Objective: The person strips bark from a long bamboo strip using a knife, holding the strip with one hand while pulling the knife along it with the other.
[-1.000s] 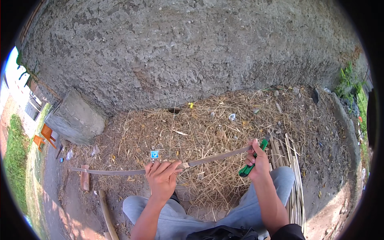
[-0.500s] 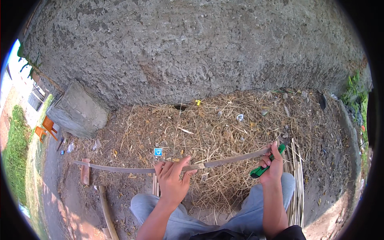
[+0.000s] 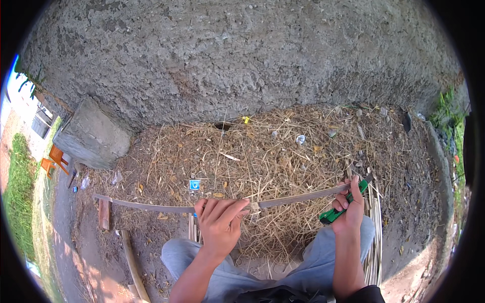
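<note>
In the head view, the wooden strip (image 3: 283,201) lies crosswise, well out from the wall (image 3: 242,65), long axis roughly along it. The left hand (image 3: 218,223) has its grip closed around the middle, nearer the pale patch (image 3: 254,206); the right hand (image 3: 349,213) grasps a green cutter (image 3: 331,216) and the strip's right part.

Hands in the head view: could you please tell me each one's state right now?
Left hand: closed on the long thin strip.
Right hand: closed, holding the green cutter and the strip's right end.
</note>
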Demonstrator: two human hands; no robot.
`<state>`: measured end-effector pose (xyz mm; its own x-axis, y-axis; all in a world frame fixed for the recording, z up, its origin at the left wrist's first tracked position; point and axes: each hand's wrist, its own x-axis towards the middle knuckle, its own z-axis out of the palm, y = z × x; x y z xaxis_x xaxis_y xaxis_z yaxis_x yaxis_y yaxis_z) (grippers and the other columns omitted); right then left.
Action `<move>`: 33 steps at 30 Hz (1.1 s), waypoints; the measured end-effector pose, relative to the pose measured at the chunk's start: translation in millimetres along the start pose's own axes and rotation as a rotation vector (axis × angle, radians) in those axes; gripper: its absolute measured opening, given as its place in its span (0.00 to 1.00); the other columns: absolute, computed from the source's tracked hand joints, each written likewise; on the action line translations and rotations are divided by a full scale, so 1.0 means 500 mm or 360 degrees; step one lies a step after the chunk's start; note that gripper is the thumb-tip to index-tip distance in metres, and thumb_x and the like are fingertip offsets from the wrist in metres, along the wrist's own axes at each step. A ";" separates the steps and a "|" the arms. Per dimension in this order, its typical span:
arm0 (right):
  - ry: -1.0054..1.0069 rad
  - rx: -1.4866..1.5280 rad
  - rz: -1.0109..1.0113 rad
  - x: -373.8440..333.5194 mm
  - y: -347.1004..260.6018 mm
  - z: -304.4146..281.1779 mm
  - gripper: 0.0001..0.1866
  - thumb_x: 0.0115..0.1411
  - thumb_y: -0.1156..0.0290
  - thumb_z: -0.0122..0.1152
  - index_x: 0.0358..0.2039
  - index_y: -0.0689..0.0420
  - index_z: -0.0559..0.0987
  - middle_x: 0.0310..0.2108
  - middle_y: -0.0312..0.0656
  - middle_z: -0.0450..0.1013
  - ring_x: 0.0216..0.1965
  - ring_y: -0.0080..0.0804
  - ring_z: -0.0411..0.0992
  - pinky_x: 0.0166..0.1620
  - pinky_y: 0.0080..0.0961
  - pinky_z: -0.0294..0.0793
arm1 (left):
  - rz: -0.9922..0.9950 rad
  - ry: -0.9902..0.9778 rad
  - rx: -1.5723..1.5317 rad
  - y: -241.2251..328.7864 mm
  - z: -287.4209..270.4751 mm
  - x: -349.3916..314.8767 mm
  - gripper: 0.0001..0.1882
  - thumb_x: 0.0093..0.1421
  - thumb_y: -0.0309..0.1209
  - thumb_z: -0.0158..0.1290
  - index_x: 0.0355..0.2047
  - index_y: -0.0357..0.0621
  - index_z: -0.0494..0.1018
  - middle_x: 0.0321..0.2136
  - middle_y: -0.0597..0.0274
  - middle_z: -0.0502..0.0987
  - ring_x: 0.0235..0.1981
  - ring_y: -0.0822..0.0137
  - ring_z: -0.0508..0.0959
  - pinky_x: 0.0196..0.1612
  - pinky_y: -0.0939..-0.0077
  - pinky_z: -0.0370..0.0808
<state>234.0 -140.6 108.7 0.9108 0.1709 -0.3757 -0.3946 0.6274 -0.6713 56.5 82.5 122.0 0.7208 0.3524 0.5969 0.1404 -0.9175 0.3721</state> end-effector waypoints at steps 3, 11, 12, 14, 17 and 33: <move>0.0006 0.0052 -0.0003 0.000 -0.003 -0.003 0.15 0.68 0.52 0.57 0.34 0.51 0.72 0.25 0.26 0.63 0.16 0.10 0.54 0.19 0.13 0.52 | -0.0042 0.0029 -0.0021 0.005 0.002 0.000 0.12 0.48 0.27 0.66 0.35 0.52 0.83 0.30 0.71 0.83 0.29 0.70 0.75 0.46 0.70 0.61; -0.0017 0.0100 0.0030 -0.005 0.001 0.008 0.16 0.68 0.51 0.56 0.37 0.52 0.72 0.26 0.27 0.67 0.15 0.11 0.55 0.18 0.13 0.53 | 0.0083 0.0295 -0.0047 0.001 0.009 -0.015 0.11 0.48 0.22 0.63 0.31 0.53 0.84 0.28 0.74 0.82 0.27 0.74 0.73 0.44 0.73 0.58; 0.0016 0.0086 0.0026 -0.007 0.001 0.010 0.17 0.68 0.51 0.56 0.37 0.52 0.72 0.27 0.27 0.68 0.15 0.11 0.56 0.18 0.13 0.53 | 0.0083 0.0296 -0.0047 0.001 0.009 -0.015 0.11 0.48 0.22 0.63 0.31 0.53 0.84 0.28 0.74 0.82 0.27 0.74 0.73 0.44 0.73 0.58; 0.0012 0.0062 0.0012 -0.010 0.004 0.012 0.17 0.68 0.51 0.56 0.38 0.52 0.72 0.28 0.28 0.69 0.16 0.11 0.56 0.18 0.13 0.54 | 0.0076 0.0346 -0.0049 -0.002 0.010 -0.016 0.10 0.47 0.22 0.63 0.28 0.54 0.84 0.27 0.75 0.82 0.27 0.74 0.74 0.43 0.74 0.58; 0.0005 0.0016 -0.0013 -0.015 0.004 0.013 0.17 0.69 0.52 0.55 0.40 0.53 0.72 0.30 0.28 0.71 0.16 0.11 0.56 0.19 0.13 0.54 | 0.0079 0.0392 -0.0063 0.002 0.005 -0.015 0.09 0.46 0.22 0.64 0.26 0.54 0.83 0.27 0.76 0.82 0.27 0.74 0.74 0.44 0.73 0.57; 0.0092 0.0056 -0.0142 -0.007 0.031 -0.008 0.23 0.72 0.58 0.49 0.57 0.63 0.67 0.45 0.40 0.74 0.21 0.12 0.58 0.24 0.13 0.61 | -0.0050 0.0392 0.0056 0.009 0.008 -0.023 0.18 0.43 0.20 0.66 0.37 0.46 0.78 0.36 0.63 0.82 0.37 0.63 0.77 0.48 0.65 0.62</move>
<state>224.1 -134.6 97.1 0.9332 0.0696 -0.3526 -0.3070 0.6644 -0.6814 51.7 73.5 114.2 0.5292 0.4113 0.7421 0.1870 -0.9097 0.3709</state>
